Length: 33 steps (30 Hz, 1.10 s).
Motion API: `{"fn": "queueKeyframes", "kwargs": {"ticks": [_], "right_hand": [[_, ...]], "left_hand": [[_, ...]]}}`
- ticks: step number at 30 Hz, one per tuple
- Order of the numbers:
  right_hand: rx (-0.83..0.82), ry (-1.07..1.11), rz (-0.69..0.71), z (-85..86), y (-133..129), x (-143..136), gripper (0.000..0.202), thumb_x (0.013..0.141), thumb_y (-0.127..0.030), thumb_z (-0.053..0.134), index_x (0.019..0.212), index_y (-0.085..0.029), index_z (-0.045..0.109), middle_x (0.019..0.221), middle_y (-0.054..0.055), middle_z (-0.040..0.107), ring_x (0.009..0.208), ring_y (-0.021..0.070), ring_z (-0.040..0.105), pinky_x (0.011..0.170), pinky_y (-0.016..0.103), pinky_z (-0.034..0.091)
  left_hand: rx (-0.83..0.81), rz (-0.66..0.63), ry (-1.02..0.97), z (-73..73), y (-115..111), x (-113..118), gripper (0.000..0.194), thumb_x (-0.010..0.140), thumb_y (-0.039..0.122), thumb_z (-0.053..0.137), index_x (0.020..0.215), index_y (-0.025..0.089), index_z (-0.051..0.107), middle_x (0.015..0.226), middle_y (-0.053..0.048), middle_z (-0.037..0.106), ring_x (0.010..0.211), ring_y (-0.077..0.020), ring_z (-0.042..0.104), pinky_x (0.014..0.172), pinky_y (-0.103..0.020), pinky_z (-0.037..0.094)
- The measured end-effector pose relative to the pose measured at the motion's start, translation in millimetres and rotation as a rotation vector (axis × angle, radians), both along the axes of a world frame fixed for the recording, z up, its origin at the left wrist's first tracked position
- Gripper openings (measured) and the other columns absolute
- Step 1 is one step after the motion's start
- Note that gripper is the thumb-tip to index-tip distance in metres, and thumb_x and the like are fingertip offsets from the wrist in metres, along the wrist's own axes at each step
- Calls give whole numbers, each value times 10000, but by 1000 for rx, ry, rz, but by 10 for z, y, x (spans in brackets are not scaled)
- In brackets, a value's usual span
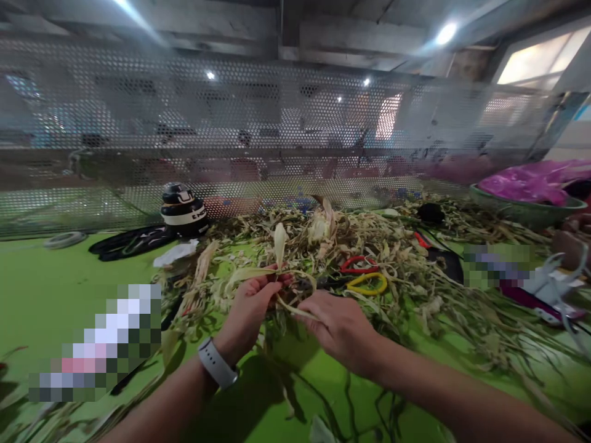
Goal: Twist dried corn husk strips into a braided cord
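Note:
My left hand [244,311], with a pale watch [216,364] on its wrist, pinches a cluster of dried corn husk [279,246] near the middle of the table. One pale leaf of it stands upright and another points left. My right hand [339,326] is closed on the end of a narrow husk strip [298,312] that curves from the left fingers. Some fingertips are hidden behind the hands. Just beyond my right hand lie scissors with a yellow handle [368,283] and a red handle [359,264]. A husk figure [321,231] stands on the pile behind.
A heap of dry husk scraps [244,227] spreads over the green table [60,271]. Back left stand a black and white container [183,209] and a black coil [132,242]. At right is a bowl [512,208] with a pink bag [526,183]. Perforated metal mesh [258,123] borders the back.

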State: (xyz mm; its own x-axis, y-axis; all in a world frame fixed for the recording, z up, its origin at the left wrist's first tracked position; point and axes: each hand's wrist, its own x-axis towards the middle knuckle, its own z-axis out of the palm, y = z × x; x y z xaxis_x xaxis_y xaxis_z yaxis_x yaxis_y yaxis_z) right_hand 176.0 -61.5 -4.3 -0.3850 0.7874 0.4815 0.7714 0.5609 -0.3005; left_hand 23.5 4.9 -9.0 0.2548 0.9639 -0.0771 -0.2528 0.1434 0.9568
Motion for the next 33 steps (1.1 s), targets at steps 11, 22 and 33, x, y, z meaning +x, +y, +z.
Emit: {"fn": "queueKeyframes", "kwargs": {"ticks": [11,22,33], "right_hand": [[-72,508,-138,178,212,198,168,815,-305,542,729,-168,585,723,19,548,679,128,502,634,235,396],[-480,875,-154,-26,266,128,227,812,-405,485,758,-190,437,581,-53,455,483,95,433,434,206,375],[-330,721,-280,-71,268,110,212,810,-368,463,685,-203,421,464,-72,405,411,91,373,404,206,297]], "left_hand": [[-10,-117,13,134,-143,35,222,588,158,562,756,149,706,609,7,643,594,-118,530,610,-208,420],[99,-73,35,84,-139,-8,180,644,190,559,771,163,684,738,-15,656,715,-156,560,662,-238,432],[309,-305,185,37,-136,58,225,686,351,667,784,150,670,652,-28,644,589,-140,545,550,-226,422]]}}
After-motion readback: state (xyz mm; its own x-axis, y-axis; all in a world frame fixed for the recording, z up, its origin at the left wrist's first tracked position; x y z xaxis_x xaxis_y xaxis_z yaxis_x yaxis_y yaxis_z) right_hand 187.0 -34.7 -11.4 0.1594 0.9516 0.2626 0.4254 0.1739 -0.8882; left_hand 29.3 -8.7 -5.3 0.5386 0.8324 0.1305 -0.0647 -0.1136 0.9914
